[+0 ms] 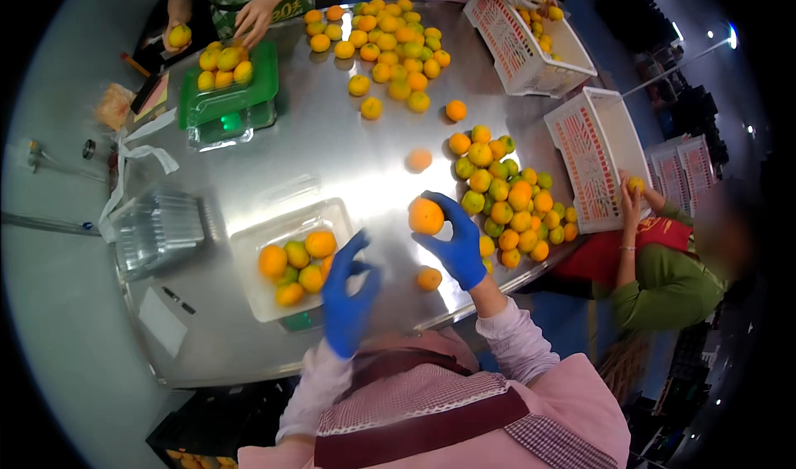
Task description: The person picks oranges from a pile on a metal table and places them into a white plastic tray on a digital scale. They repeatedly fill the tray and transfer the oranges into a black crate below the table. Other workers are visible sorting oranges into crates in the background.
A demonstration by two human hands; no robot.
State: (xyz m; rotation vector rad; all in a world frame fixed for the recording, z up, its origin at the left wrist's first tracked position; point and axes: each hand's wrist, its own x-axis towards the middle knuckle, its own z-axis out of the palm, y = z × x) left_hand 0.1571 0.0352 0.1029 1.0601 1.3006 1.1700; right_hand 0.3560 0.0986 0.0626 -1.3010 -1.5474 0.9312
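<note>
My right hand (458, 239), in a blue glove, grips an orange mandarin (426, 216) between thumb and fingers above the steel table. Blurred and with its fingers apart, my left hand (350, 295) is at the right side of a white plastic tray (244, 264). A clear plastic container holding several orange and greenish mandarins (298, 254) sits on that tray; the left hand partly covers the fruit at its right edge. Below the tray a green display (301, 321) shows dimly. One loose mandarin (430, 278) lies under my right hand, and a pile of mandarins (510, 204) spreads to its right.
Stacked clear containers (163, 229), a black pen (179, 301) and white paper (161, 323) lie at left. Across the steel table (298, 164) are a green scale (267, 74) and another mandarin pile (398, 43). White crates (519, 52) line the right side. Several co-workers handle fruit around the table.
</note>
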